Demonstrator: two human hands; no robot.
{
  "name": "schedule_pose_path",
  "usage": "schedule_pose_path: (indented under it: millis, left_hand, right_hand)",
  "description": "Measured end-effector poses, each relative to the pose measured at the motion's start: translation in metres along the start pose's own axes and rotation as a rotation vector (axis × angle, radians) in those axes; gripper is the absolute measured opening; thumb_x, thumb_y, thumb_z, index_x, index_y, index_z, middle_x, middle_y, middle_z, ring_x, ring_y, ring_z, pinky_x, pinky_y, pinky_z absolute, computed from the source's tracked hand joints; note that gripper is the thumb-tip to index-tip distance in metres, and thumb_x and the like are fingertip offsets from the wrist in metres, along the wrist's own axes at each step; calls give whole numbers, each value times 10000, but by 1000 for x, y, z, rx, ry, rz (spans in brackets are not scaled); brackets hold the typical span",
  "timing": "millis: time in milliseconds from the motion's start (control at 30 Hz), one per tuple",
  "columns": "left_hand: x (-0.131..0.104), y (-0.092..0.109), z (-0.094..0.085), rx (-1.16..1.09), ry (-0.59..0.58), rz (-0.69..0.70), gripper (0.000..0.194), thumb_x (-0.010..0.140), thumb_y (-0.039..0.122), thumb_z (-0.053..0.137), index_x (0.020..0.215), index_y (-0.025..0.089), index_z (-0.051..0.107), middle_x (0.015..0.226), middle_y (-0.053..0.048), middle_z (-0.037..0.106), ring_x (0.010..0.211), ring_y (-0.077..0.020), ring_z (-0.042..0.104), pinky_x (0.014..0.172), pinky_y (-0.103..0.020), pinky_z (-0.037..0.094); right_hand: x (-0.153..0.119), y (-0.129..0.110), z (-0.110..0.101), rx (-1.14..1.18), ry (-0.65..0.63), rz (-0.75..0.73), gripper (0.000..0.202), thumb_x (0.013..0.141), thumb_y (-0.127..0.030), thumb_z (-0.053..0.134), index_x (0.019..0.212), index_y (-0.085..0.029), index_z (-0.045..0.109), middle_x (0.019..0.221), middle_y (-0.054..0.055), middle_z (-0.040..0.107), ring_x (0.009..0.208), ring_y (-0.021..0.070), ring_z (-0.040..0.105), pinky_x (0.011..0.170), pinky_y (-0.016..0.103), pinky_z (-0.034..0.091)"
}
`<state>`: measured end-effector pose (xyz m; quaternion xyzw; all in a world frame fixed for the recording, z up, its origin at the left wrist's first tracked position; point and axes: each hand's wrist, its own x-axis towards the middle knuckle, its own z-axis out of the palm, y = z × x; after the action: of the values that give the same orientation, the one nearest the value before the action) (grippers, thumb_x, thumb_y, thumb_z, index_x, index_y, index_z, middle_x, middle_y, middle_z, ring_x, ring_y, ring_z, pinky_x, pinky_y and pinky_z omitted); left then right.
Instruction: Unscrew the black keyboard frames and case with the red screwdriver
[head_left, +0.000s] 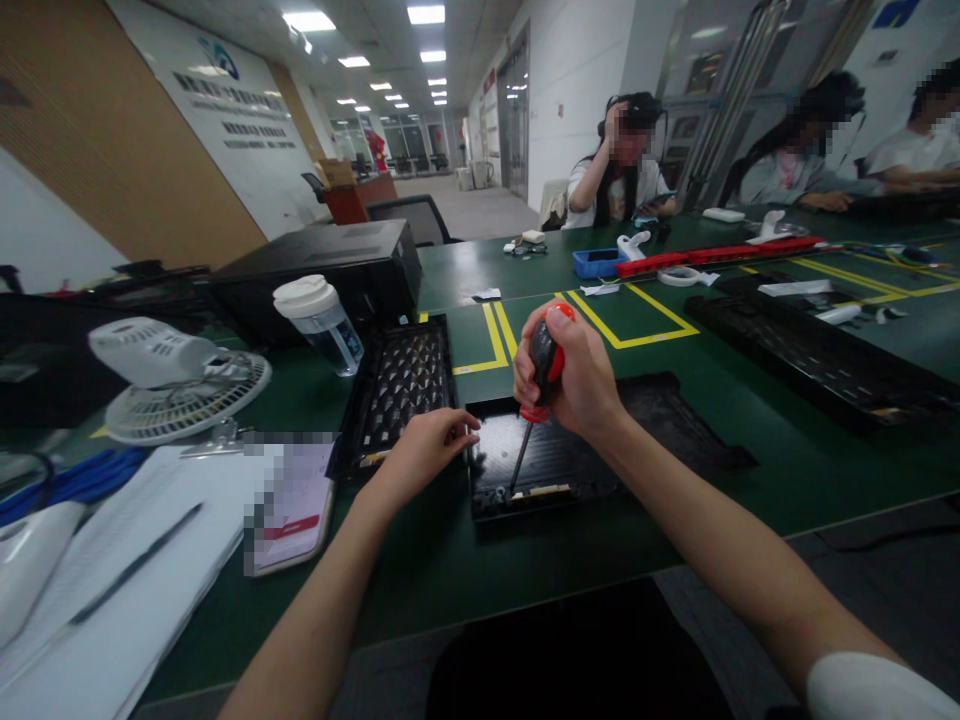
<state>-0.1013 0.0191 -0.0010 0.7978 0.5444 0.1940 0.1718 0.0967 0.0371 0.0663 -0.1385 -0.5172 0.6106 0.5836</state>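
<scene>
Two bare hands work apart from each other over a green table (431, 560). The right hand (571, 375) is wrapped around the red and black handle of a screwdriver (547, 368), thumb near the top. The shaft slants down from that fist to the near edge of a black panel (499, 450), its tip beside a pale strip (544, 492); whether it sits in a screw is too small to tell. The panel lies flat below and between the hands, reaching out to the right beneath the right wrist.

The left hand (431, 440) is at the panel's left edge, fingers bent and thumb close to them. I cannot tell whether they pinch anything or touch the edge.

Just beyond the left hand lies a black frame (409, 380) with a bumpy inside, and past it stand a lidded cup (322, 325) and a big black box (322, 260). Left of that hand are a phone (300, 525), papers (225, 500) with a pen (139, 565) on top, and a white fan (187, 395). Well to the right of the right hand lies a long black part (825, 350); ahead of it are a blue tray (596, 264) and a red strip (720, 256).
</scene>
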Motion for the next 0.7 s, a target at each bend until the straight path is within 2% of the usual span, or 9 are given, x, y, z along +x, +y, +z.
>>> schedule_pose_path:
  millis: [133,300,700]
  left_hand:
    - [1,-3,6,67,-33,41,164,843,233,625,990,182,678,826,-22,661,762,-157,609,702,-257,437]
    - [1,-1,5,60,-29,49,162,833,207,630,988,185,675,825,-16,655,768,-157,610,713,-256,441]
    - [0,-4,7,75,-25,64,169,828,217,628,990,205,674,840,-14,661,779,-164,616,714,-263,451]
  right_hand:
    - [-1,4,1,5,-18,19,231,883,-431,518,798,-231,438,470,-90,497,320,69,429,327,183,365]
    - [-2,8,2,14,-49,19,260,868,-456,547,795,-229,443,473,-88,501,312,72,431,318,185,356]
    - [-5,11,4,-16,-64,41,268,868,-462,558,804,-226,447,478,-90,512,323,63,446,328,173,381]
